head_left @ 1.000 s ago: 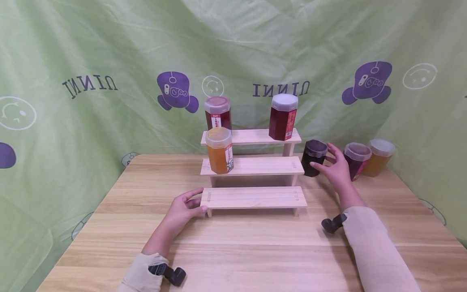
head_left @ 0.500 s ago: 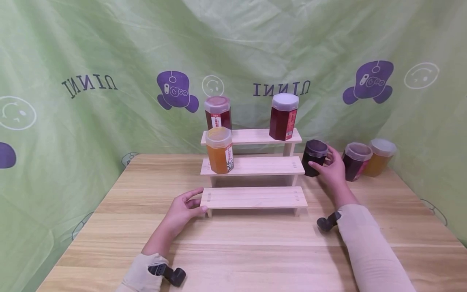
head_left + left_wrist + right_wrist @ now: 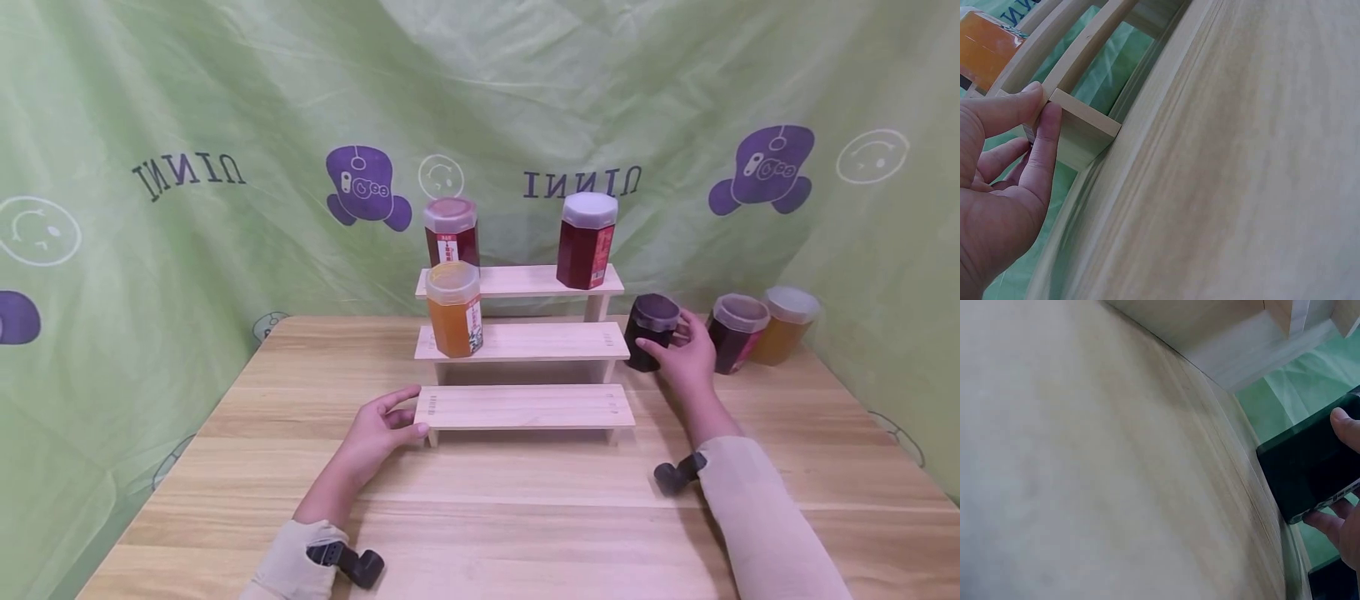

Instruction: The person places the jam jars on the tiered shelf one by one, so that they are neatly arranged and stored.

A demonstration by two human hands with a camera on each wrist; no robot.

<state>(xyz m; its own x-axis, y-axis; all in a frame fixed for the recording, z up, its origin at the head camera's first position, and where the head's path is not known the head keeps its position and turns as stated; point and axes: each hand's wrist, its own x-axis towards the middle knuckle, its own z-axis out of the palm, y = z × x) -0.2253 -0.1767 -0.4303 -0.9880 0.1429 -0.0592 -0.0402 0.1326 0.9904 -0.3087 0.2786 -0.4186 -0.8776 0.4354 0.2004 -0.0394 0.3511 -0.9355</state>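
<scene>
My right hand grips a dark jar at the right end of the three-step wooden display stand. In the right wrist view the thumb lies on one side of the dark jar and fingers on the other. My left hand holds the left end of the stand's lowest step, thumb and finger at its corner in the left wrist view. An orange jar stands at the left of the middle step. On the top step are a red jar with a pinkish lid and a red jar with a white lid.
Right of my right hand, a dark red jar and a yellow jar stand close together on the wooden table. A green printed cloth hangs behind and along both sides.
My right hand has moved left and closed around the dark jar, which has since shifted slightly toward me. The left hand stays at the stand's lowest step.
</scene>
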